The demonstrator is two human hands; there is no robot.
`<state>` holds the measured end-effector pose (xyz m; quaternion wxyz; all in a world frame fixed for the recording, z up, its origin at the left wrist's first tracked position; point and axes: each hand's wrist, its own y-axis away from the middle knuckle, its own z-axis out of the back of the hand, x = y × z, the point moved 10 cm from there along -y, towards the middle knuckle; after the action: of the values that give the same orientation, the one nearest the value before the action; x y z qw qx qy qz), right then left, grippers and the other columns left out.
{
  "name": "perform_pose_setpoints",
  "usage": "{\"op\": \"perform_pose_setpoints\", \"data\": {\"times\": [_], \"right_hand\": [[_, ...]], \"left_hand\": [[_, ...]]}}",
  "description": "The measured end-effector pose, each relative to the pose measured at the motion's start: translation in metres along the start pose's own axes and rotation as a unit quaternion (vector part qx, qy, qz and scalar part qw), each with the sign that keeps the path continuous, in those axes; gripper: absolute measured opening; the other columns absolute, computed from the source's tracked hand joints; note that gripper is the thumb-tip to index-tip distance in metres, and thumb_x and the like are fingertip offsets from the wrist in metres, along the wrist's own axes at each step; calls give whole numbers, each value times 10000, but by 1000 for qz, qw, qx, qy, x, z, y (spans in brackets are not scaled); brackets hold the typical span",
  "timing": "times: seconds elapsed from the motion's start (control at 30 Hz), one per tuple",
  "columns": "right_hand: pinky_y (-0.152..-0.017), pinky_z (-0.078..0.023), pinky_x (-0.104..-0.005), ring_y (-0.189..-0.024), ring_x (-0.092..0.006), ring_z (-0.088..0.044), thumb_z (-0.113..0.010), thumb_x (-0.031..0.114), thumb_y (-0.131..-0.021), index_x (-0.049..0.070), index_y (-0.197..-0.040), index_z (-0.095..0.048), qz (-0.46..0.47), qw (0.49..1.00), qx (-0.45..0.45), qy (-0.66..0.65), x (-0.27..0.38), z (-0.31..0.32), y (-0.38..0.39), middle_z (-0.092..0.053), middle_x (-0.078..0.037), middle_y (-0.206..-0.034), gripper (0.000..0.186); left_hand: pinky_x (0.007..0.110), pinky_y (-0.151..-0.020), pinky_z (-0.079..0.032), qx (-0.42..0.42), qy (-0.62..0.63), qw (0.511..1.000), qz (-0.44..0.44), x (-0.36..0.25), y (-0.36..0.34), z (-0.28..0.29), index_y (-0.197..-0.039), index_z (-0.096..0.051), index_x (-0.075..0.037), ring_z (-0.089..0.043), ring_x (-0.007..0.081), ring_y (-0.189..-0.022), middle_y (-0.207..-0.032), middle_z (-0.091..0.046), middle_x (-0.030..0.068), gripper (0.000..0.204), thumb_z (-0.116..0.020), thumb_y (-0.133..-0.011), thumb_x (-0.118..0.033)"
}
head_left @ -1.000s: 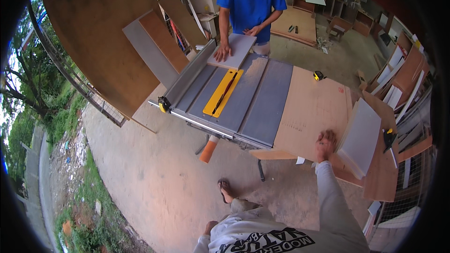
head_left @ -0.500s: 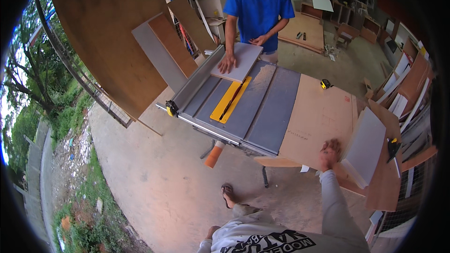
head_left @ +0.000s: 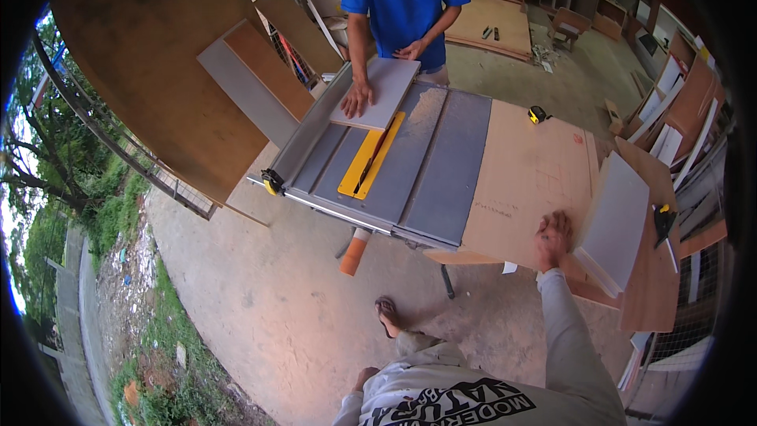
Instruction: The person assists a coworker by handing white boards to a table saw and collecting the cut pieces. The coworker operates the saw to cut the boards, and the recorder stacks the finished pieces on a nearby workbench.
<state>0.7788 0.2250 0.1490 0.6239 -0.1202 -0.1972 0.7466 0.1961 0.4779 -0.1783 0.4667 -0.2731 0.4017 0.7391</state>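
My right hand (head_left: pixel 553 238) rests on the bare wooden side board (head_left: pixel 524 166), fingers loosely bent and apart, holding nothing. Close beside it, a stack of white panels (head_left: pixel 617 217) leans at the board's right end. Low by my body, my left hand (head_left: pixel 366 379) shows only in part, and its fingers are hidden. Across the table saw (head_left: pixel 426 166), a co-worker in a blue shirt (head_left: pixel 402 0) presses one hand (head_left: pixel 357 99) on a white panel (head_left: pixel 384 99). That panel lies against the fence (head_left: pixel 311 128), just behind the saw blade (head_left: pixel 370 164) in its yellow insert.
A yellow tape measure (head_left: pixel 537 114) sits on the side board's far edge. Another tape measure (head_left: pixel 272 181) is at the fence's near end. An orange pipe (head_left: pixel 353 255) hangs below the saw. Large wooden sheets (head_left: pixel 150 55) lean at the left, and offcuts (head_left: pixel 686 118) crowd the right.
The view has shifted a little, so the saw and co-worker appear further left and higher. My right hand stays on the side board, and the co-worker's hand stays on the white panel.
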Motion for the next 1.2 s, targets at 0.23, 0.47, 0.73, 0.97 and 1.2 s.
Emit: {"op": "perform_pose_setpoints", "data": {"times": [0.23, 0.47, 0.73, 0.97, 1.2], "right_hand": [[-981, -380, -443, -1187, -327, -467, -512, 256, -888, -25, -1136, -556, 30, 999, -18, -13, 22, -1, -3, -529, -164, -1256, 377], [-975, -381, -443, -1174, -328, -478, -500, 265, -899, -15, -1137, -549, 29, 999, -21, 1, 10, -7, -3, -536, -168, -1250, 371], [-980, -373, -453, -1192, -345, -463, -466, 277, -908, 8, -1155, -544, 31, 999, -19, -11, 9, -14, -2, -522, -168, -1267, 373], [-997, -349, -451, -1210, -321, -437, -459, 266, -899, 24, -1136, -559, 20, 999, -46, 16, -1, -21, 1, -516, -137, -1281, 354], [-1002, -352, -444, -1210, -312, -452, -468, 279, -894, 30, -1183, -545, 9, 999, -13, 32, 2, -25, -1, -507, -134, -1307, 389]], "left_hand": [[449, -760, -497, 54, -122, 979, 156, 80, -1, -55, -853, -683, -113, -632, 347, -916, -961, -663, 166, 342, -522, -817, -413], [450, -778, -487, 38, -8, 983, 182, 60, 7, -27, -835, -693, -93, -627, 360, -914, -945, -660, 178, 360, -515, -828, -406], [434, -735, -504, -14, -56, 998, 39, 37, 12, -16, -808, -665, -114, -633, 330, -858, -884, -669, 131, 244, -549, -806, -329], [443, -705, -511, -43, -35, 997, 45, 28, 20, -4, -806, -637, -153, -641, 308, -836, -848, -661, 103, 184, -576, -759, -320], [436, -678, -499, -36, -8, 994, 102, 63, 24, -4, -759, -671, -105, -635, 345, -761, -785, -662, 145, 292, -599, -785, -386]]}}
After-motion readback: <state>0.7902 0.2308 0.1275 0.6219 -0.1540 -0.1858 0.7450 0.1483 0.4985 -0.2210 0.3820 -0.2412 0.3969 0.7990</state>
